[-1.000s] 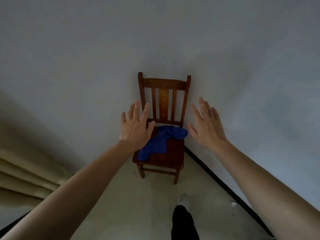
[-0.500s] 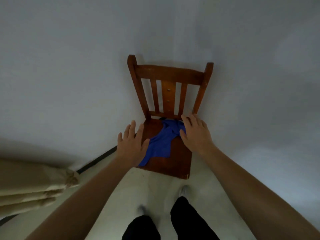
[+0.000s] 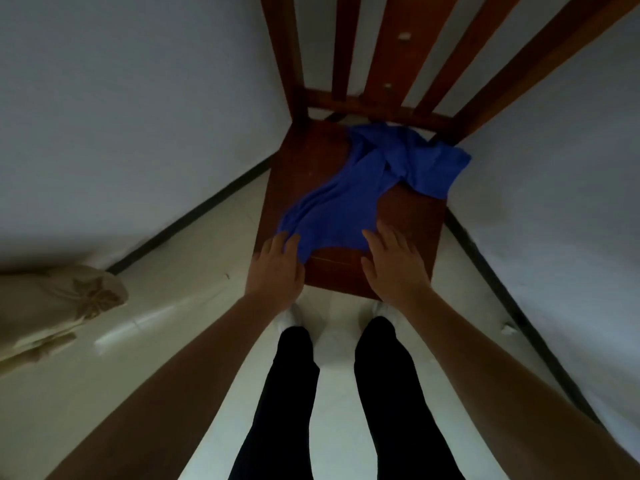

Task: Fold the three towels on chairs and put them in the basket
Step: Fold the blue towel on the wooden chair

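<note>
Reaching down over the seat, the left hand [image 3: 275, 268] lies spread, fingers touching the near corner of the blue towel [image 3: 363, 188], nothing gripped. The right hand [image 3: 393, 265] is flat and open at the towel's near edge. The towel lies crumpled across the wooden chair [image 3: 301, 161], standing in a wall corner.

Blue towel crumpled on the chair seat

A single blue towel [image 3: 360, 188] lies unfolded and rumpled on the seat of a brown wooden chair [image 3: 301, 168]. It runs diagonally from the seat's far right corner, just under the slatted backrest, toward the near left edge. The far end is bunched into folds, and one flap spills over the seat's right side. The near end spreads flatter and wider, stopping short of the front edge
</note>
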The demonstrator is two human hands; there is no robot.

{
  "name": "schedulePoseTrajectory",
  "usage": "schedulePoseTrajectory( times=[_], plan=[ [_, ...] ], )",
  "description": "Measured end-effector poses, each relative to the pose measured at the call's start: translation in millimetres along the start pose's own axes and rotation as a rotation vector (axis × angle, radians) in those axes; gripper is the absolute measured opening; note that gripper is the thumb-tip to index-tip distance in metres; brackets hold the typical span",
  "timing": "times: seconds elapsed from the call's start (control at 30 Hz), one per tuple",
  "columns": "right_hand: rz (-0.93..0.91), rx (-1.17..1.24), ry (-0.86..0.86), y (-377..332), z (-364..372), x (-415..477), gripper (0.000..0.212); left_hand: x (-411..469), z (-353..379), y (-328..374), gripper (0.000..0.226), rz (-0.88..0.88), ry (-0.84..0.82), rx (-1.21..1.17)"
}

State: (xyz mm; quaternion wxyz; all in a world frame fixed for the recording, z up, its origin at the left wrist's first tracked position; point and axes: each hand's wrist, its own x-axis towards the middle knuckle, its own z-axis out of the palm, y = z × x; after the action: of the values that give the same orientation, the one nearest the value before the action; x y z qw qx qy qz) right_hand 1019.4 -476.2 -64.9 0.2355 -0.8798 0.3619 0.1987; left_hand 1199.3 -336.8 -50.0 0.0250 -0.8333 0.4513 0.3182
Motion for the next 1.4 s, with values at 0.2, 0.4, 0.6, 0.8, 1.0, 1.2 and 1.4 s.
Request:
schedulePoseTrajectory(
  times=[0.2, 0.4, 0.6, 0.8, 1.0, 1.2, 1.4],
  plan=[
    [0.003, -0.022, -0.008, 0.8, 66.1, 32.1, 0.064, 29.9, 62.3, -34.3, 0.064, 0.088, -0.083, -0.052],
    [-0.096, -0.244, -0.011, 11.8, 72.0, 43.3, 0.04, 30.3, 78.0, -43.7, 0.063, 0.085, 0.012, -0.036],
    [-0.081, -0.112, 0.093, 37.2, 62.5, 36.8, 0.02, 41.0, 77.0, -34.0, 0.048, 0.079, 0.109, 0.118],
    [0.006, 0.119, 0.245, 68.6, 69.7, 9.9, 0.035, 41.3, 84.1, -17.8, 0.028, 0.107, 0.149, 0.177],
    [0.172, 0.08, 0.227, 99.8, 78.3, -16.2, 0.036, 18.6, 92.2, -23.2, 0.022, 0.268, 0.299, 0.13],
    [0.224, 0.032, 0.172, 84.1, 38.6, -39.2, 0.036, -4.7, 48.1, -23.7, 0.014, 0.26, 0.24, 0.131],
    [0.266, 0.137, 0.472, 44.1, -90.3, -69.0, 0.034, -35.4, -78.6, -8.0, 0.026, 0.218, 0.42, 0.072]
  ],
)
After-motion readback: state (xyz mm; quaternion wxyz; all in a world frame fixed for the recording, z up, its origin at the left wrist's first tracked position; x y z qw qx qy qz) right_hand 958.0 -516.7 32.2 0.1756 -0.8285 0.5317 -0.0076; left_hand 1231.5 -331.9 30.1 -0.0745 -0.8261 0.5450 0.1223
